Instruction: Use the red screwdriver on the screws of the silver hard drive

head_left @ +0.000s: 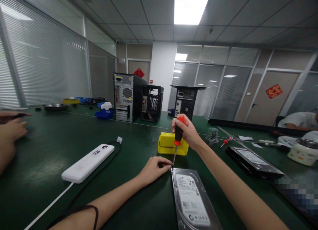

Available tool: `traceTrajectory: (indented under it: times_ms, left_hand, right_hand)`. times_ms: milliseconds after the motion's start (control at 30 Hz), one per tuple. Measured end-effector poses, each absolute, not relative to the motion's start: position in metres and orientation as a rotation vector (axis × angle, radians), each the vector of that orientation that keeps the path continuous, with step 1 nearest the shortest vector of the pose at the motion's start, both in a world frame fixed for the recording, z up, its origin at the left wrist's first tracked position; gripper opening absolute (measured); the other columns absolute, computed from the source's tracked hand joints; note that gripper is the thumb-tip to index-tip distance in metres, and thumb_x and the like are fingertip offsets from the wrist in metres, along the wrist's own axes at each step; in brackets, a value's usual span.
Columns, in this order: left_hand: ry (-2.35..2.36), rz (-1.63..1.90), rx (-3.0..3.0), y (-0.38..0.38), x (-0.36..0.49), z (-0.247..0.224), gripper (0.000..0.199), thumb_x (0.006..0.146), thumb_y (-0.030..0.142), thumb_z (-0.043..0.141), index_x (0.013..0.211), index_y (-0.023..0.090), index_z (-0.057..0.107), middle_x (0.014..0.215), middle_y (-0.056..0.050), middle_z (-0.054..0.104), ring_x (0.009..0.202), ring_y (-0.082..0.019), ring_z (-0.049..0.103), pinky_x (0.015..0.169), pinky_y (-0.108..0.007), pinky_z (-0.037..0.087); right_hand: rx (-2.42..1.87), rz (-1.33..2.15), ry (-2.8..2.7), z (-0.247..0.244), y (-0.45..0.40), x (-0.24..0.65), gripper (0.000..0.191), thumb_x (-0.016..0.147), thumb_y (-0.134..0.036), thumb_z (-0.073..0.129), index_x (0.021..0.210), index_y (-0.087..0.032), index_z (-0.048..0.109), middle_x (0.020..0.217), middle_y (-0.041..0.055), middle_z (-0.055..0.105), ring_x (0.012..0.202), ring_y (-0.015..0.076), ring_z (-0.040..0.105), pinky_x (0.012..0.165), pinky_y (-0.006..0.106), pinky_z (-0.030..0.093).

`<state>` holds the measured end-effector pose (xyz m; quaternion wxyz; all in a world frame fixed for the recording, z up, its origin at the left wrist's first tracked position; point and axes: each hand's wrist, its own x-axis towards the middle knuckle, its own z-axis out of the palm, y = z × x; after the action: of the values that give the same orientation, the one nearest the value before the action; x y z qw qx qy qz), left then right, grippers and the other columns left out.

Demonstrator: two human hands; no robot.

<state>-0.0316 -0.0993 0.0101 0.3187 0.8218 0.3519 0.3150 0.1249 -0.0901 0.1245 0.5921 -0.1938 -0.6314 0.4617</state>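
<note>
A green table (74, 134) stretches across the room, lined along its far side with 3 desktop computer cases: a tall black tower (124, 97) with its rear panel facing the camera, a smaller opened case (153, 104) just beside it, and a third tower (185, 99) beneath a flat dark panel (187, 87). In the foreground, a Seagate hard drive (191, 197) lies flat on the table, label up, directly in front of the person at work. At left lies a white rectangular device (86, 163) marked "18," trailing a white cable (49, 205); at right, a second hard drive (252, 157) rests on a dark stack. A yellow box (166, 139) stands upright just beyond the Seagate. The right hand (186, 129) wraps its fingers around the handle of a red-and-black screwdriver (179, 134), whose shaft points steeply down to the drive's far left corner. The left hand (155, 168) rests at that same corner, fingers curled, thumb and index fingertip drawn close beside the screwdriver's tip; whether they pinch anything cannot be told, the spot being too small to read. A co-worker's hand (15, 130) enters at far left. Smaller still, a red-handled screwdriver (225, 141) lies near a clear container (212, 134).
</note>
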Motion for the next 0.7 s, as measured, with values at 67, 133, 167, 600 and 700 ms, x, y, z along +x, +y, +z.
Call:
traceTrajectory:
  times_ms: [67,133,167,600,700]
  left_hand:
    - [0.905,0.827,2.166,-0.0995,-0.0308,0.0091,0.026,0.079,0.03,0.054,0.096,0.019,0.072,0.09,-0.002,0.072,0.068,-0.016,0.06,0.062,-0.021,0.04]
    - [0.899,0.821,2.179,-0.1001,-0.0303,0.0086,0.026,0.08,0.03,0.054,0.096,0.019,0.072,0.09,-0.003,0.072,0.07,-0.017,0.061,0.065,-0.022,0.041]
    - [0.901,0.815,2.186,-0.1004,-0.0302,0.0085,0.026,0.08,0.029,0.054,0.096,0.019,0.072,0.09,-0.003,0.073,0.071,-0.017,0.062,0.066,-0.023,0.042]
    - [0.875,0.803,2.186,-0.1,-0.0311,0.0084,0.026,0.081,0.029,0.054,0.096,0.018,0.072,0.093,-0.003,0.072,0.076,-0.018,0.064,0.07,-0.023,0.043]
    - [0.879,0.801,2.187,-0.1005,-0.031,0.0094,0.025,0.081,0.028,0.054,0.095,0.018,0.072,0.092,-0.003,0.072,0.074,-0.018,0.064,0.069,-0.023,0.043]
  right_hand:
    - [-0.446,1.07,-1.47,0.1239,-0.0889,0.1244,0.027,0.076,-0.028,0.065,0.088,-0.024,0.041,0.068,-0.0069,0.056,0.054,0.0075,0.052,0.055,0.021,0.044]
    - [-0.452,1.067,-1.457,0.1232,-0.0878,0.1236,0.029,0.076,-0.03,0.065,0.088,-0.024,0.039,0.067,-0.0076,0.056,0.053,0.0075,0.051,0.054,0.021,0.043]
    - [-0.457,1.062,-1.448,0.1229,-0.0875,0.1232,0.03,0.076,-0.031,0.065,0.088,-0.024,0.038,0.067,-0.0078,0.056,0.053,0.0077,0.052,0.054,0.021,0.043]
    - [-0.464,1.169,-1.295,0.1249,-0.0865,0.1284,0.026,0.076,-0.042,0.06,0.086,-0.018,0.059,0.079,0.0009,0.057,0.065,0.0123,0.057,0.054,0.025,0.05]
    - [-0.387,1.22,-1.228,0.1221,-0.0847,0.1241,0.032,0.079,-0.049,0.054,0.089,-0.019,0.058,0.072,-0.0006,0.056,0.058,0.0104,0.054,0.049,0.023,0.047]
